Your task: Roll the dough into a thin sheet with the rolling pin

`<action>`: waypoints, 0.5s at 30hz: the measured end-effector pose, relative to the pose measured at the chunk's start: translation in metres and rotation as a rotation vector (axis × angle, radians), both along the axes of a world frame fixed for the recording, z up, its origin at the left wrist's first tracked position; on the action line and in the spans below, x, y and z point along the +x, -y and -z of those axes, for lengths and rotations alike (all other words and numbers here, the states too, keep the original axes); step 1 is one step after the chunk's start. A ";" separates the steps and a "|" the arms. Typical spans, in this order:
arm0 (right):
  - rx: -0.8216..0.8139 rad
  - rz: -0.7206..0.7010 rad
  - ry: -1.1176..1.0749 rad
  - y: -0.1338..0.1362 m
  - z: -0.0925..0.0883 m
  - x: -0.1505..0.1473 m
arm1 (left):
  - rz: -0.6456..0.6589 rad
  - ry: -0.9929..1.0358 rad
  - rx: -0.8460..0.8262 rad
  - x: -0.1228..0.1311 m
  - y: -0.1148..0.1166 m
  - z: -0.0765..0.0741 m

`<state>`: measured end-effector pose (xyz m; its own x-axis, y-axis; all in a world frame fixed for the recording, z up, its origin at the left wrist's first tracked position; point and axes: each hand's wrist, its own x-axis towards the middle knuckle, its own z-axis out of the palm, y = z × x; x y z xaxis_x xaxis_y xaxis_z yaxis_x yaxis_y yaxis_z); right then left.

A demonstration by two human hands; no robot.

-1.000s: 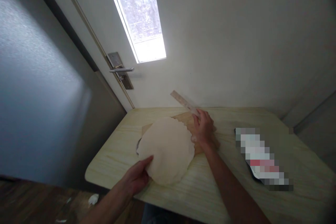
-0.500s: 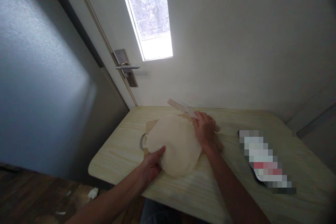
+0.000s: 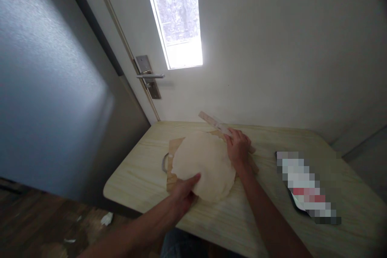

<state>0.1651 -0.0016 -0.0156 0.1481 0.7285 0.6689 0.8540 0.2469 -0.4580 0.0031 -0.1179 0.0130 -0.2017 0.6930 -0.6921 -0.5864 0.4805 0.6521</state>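
Dough overlaps board on table beside door.

The table in front of me has a pale wood-grain top with rounded corners. Near its middle lies a wooden board with a curved metal handle at the left; well apart, rightward, rests a blurred-out, dark-edged object.
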 end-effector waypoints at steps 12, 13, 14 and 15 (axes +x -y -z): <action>-0.015 0.034 -0.085 0.004 -0.005 0.001 | 0.720 -0.352 0.027 -0.096 0.012 -0.018; -0.023 0.029 -0.081 0.003 -0.005 0.001 | 0.848 -0.464 0.000 -0.105 0.011 -0.020; -0.030 0.023 -0.076 0.003 -0.005 0.000 | 0.979 -0.564 -0.012 -0.113 0.009 -0.023; -0.035 0.018 -0.069 0.002 -0.005 0.000 | 1.070 -0.661 0.003 -0.117 0.005 -0.026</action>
